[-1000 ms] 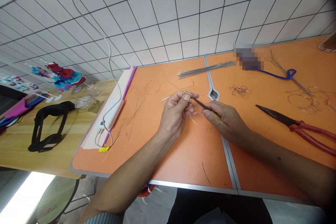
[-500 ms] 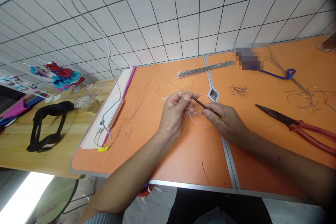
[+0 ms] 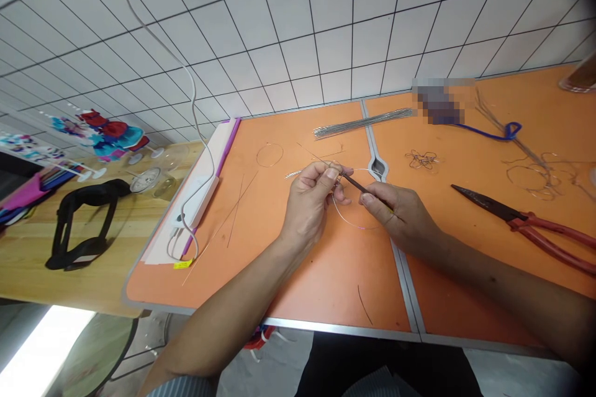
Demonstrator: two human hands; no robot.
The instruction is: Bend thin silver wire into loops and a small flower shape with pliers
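My left hand (image 3: pixel 310 201) hovers over the orange table (image 3: pixel 302 260) and pinches a thin wire ring (image 3: pixel 347 218) at its top, thumb and fingers pressed together. My right hand (image 3: pixel 395 214) grips a small dark tool with a yellow handle (image 3: pixel 361 186), its thin tip pointing left into the pinch of my left hand. The ring curves down between the two hands. Both wrists rest low near the metal seam between the two orange tables.
Red-handled long-nose pliers (image 3: pixel 526 223) lie at the right. A bundle of straight wires (image 3: pixel 363 123), a small wire loop (image 3: pixel 270 154), tangled wire shapes (image 3: pixel 423 159) and a blue cord (image 3: pixel 493 133) lie further back. A white power strip (image 3: pixel 198 201) sits at the left edge.
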